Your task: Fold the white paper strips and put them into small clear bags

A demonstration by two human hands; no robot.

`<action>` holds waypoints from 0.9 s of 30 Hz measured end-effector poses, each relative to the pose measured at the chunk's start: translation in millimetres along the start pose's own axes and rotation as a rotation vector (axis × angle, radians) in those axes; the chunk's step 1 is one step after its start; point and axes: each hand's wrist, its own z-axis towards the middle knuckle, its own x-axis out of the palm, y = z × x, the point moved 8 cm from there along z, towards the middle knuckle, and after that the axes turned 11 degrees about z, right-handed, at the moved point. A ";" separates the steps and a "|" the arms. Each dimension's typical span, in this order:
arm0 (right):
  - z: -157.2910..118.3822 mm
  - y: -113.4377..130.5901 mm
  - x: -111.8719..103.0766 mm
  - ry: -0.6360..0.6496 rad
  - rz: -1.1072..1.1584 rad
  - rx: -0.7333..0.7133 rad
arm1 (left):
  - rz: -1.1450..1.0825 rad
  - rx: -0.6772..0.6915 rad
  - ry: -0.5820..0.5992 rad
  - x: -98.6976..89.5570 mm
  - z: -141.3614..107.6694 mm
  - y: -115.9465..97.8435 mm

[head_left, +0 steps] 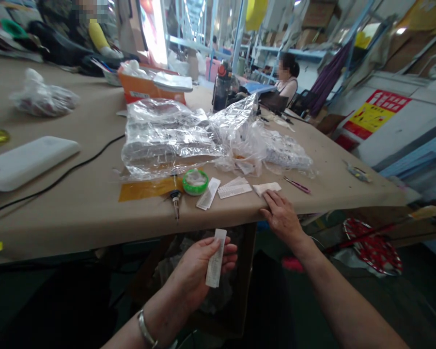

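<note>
My left hand (199, 266) is closed around a narrow white printed label strip (215, 261), thumb on top, in front of the table edge. My right hand (281, 213) rests at the table's edge, its outstretched fingertips touching a small white stack of labels (267, 188). To the left of that stack lie a fanned set of white printed labels (235, 188) and another label piece (208, 194). A green round tub (195, 182) with whitish contents stands beside them. Right of my right hand lies a pair of purple-handled tweezers or snips (297, 184); which one I cannot tell.
Clear plastic bags (170, 135) spread across the table's middle. Behind are an orange box (148, 85) and a dark bottle (221, 87). A black cable (76, 167) runs left by a white device (32, 160). Below the edge sits an open carton (247, 281). A person (288, 80) sits farther back.
</note>
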 end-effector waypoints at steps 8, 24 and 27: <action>-12.8 -7.0 -28.7 -0.253 0.332 -0.028 | 0.010 0.007 -0.001 -2.9 0.9 -0.2; -46.3 179.7 11.2 -0.018 0.729 -0.464 | -0.286 0.091 -0.072 -18.9 0.1 4.9; -45.0 182.5 7.9 0.006 0.724 -0.490 | -0.273 0.092 -0.071 -22.2 -0.5 5.9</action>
